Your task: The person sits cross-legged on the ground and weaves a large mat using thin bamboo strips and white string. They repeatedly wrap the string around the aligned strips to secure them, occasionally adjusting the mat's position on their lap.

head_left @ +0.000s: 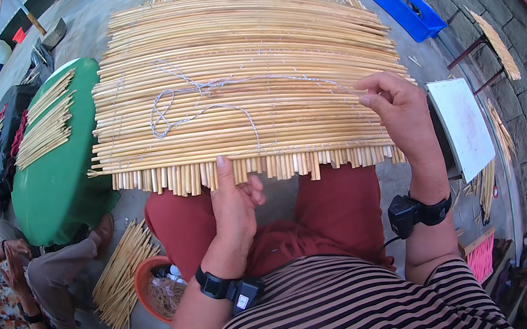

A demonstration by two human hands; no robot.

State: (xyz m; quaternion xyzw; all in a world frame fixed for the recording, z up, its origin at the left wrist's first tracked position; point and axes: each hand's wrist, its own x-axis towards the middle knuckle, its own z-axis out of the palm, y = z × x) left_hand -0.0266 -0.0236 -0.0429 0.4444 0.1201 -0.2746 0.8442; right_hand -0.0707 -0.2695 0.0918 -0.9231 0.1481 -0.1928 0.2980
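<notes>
A wide mat of straw-coloured reed stalks (221,39) lies across my lap, its stalks side by side and stitched together with pale thread. Along its near edge, a row of cut stalk ends points toward me. My left hand (234,204) grips this edge near the middle, thumb on top and the other fingers partly hidden below. Over the mat's right side, my right hand (398,103) pinches a white-and-grey string (277,77) between thumb and forefinger. The string runs left from there, loops loosely on the mat, and comes back to the near edge just right of my left thumb.
At left stands a green-covered round table (52,193) with bundles of stalks (48,127); a seated person (26,288) is below it. An orange basin (147,292) and loose stalks (125,275) lie by my left leg. Right are a blue crate (401,5) and a white-topped stool (462,124).
</notes>
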